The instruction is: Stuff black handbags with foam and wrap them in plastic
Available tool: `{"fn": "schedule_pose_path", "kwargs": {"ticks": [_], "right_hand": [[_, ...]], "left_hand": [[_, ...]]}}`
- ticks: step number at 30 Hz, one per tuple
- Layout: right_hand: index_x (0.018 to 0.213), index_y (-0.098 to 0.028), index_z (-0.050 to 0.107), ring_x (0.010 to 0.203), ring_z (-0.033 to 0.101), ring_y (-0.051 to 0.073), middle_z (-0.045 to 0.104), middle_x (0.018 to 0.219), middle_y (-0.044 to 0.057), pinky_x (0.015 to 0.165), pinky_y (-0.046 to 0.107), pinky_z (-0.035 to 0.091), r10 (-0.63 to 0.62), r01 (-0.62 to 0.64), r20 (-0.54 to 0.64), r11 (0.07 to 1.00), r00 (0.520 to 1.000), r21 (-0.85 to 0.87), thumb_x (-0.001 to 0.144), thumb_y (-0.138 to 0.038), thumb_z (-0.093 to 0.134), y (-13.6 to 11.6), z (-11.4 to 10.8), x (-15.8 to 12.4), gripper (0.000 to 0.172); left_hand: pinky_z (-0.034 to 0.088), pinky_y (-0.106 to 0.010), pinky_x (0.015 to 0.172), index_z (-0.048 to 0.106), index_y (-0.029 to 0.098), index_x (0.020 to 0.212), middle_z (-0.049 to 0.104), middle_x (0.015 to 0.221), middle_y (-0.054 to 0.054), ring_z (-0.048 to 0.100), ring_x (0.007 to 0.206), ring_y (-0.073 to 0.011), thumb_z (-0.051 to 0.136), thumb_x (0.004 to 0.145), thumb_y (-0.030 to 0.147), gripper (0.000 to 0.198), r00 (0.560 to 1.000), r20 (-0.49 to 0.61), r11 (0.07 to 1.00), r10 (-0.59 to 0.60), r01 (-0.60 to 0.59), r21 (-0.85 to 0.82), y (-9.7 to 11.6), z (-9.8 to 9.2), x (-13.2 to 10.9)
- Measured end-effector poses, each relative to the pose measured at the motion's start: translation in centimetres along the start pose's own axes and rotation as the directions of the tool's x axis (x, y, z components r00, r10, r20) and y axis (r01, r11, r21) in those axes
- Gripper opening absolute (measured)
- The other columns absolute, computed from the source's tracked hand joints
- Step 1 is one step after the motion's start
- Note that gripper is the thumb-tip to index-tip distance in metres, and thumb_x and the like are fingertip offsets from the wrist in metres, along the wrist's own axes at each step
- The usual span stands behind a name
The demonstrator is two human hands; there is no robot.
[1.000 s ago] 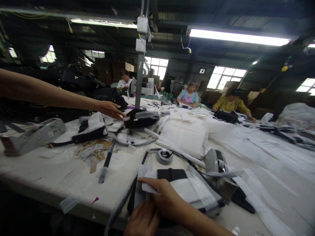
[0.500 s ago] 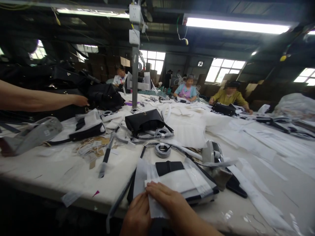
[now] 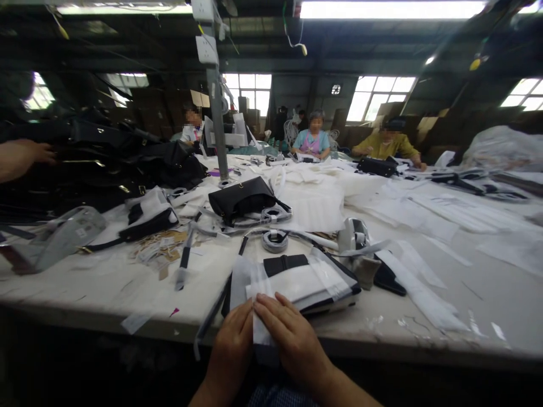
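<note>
A black handbag point(image 3: 285, 263) lies at the near table edge, partly covered by white wrapping sheets point(image 3: 292, 288) and a translucent strip. At its near left end, a thin white wrapping strip point(image 3: 261, 328) hangs over the table edge between my hands. My left hand point(image 3: 232, 339) is closed on the strip's left edge, fingertips hidden. From the right, my right hand point(image 3: 292, 339) presses its fingers together on the same strip, fingertips close to the left hand. A dark strap point(image 3: 212, 316) runs along the bag's left side.
Behind the bag are a coiled wrapped strap point(image 3: 274, 241), a tape dispenser point(image 3: 354, 234) and another black handbag point(image 3: 241, 198). Black bags point(image 3: 106, 147) are piled at left, where another person's hand point(image 3: 29, 155) reaches in. A metal post point(image 3: 218, 124) rises mid-table. Co-workers sit across the table.
My view has shifted, and the co-worker's arm at left has drawn back leftward. My hands remain at the white strip on the bag, the right one turned more upright.
</note>
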State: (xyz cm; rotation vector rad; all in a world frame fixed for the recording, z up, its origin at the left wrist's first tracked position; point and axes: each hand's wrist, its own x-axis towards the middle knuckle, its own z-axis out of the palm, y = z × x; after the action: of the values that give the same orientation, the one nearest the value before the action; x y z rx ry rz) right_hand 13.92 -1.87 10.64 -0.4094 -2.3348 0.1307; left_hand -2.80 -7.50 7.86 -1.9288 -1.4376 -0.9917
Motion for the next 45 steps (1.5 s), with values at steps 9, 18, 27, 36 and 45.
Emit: {"fn": "schedule_pose_path", "kwargs": {"ticks": [9,18,27,36,45], "right_hand": [[0.144,-0.019,0.045,0.133,0.05,0.022,0.062,0.134,0.012,0.111,0.048,0.041,0.004,-0.005,0.02,0.997,1.0,0.074,0.1,-0.011,0.039,0.0,-0.1,-1.2,0.045],[0.132,-0.022,0.057,0.123,0.059,0.023,0.069,0.123,0.009,0.109,0.046,0.045,0.079,-0.067,-0.051,0.977,0.996,0.2,0.096,-0.016,0.055,-1.4,-1.3,-5.3,0.037],[0.119,-0.017,0.066,0.108,0.067,0.026,0.071,0.116,0.01,0.094,0.037,0.053,0.765,-0.69,0.365,0.139,0.53,0.71,0.08,-0.034,0.074,-3.7,3.8,-8.1,0.043],[0.069,-0.014,0.064,0.061,0.058,0.013,0.063,0.063,-0.001,0.058,0.023,0.043,0.751,-0.736,0.538,-0.104,0.382,0.669,0.067,-0.053,0.079,-4.8,2.9,-7.6,0.043],[0.07,-0.014,0.059,0.059,0.057,0.011,0.063,0.064,-0.001,0.058,0.022,0.041,0.7,-0.761,0.615,-0.159,0.362,0.629,0.066,-0.052,0.08,-6.3,2.1,-9.0,0.043]], "left_hand": [[0.057,-0.032,0.088,0.053,0.015,0.122,0.065,0.112,-0.013,0.065,0.106,-0.0207,0.044,0.096,0.015,0.028,0.989,-0.023,0.985,-0.143,0.14,-0.099,0.1,0.3,-1.5],[0.05,-0.043,0.101,0.06,0.018,0.122,0.06,0.126,-0.014,0.054,0.124,-0.0275,0.054,0.093,0.016,0.029,0.995,0.059,0.986,-0.084,0.092,-0.138,0.2,-0.2,-0.9],[0.049,-0.04,0.103,0.054,0.015,0.13,0.065,0.128,-0.011,0.059,0.122,-0.0231,0.045,0.089,0.004,0.043,0.99,0.142,0.985,-0.026,0.049,-0.165,-0.4,-0.3,-0.6],[0.047,-0.042,0.105,0.044,0.018,0.143,0.058,0.137,-0.011,0.054,0.128,-0.0248,0.05,0.091,0.008,0.053,0.985,0.168,0.987,0.029,-0.002,-0.161,-0.9,-0.2,-1.0],[0.046,-0.041,0.107,0.042,0.016,0.144,0.058,0.138,-0.012,0.052,0.13,-0.0256,0.062,0.091,0.019,0.057,0.986,0.164,0.987,0.042,-0.015,-0.159,-1.0,-0.1,-0.8]]}}
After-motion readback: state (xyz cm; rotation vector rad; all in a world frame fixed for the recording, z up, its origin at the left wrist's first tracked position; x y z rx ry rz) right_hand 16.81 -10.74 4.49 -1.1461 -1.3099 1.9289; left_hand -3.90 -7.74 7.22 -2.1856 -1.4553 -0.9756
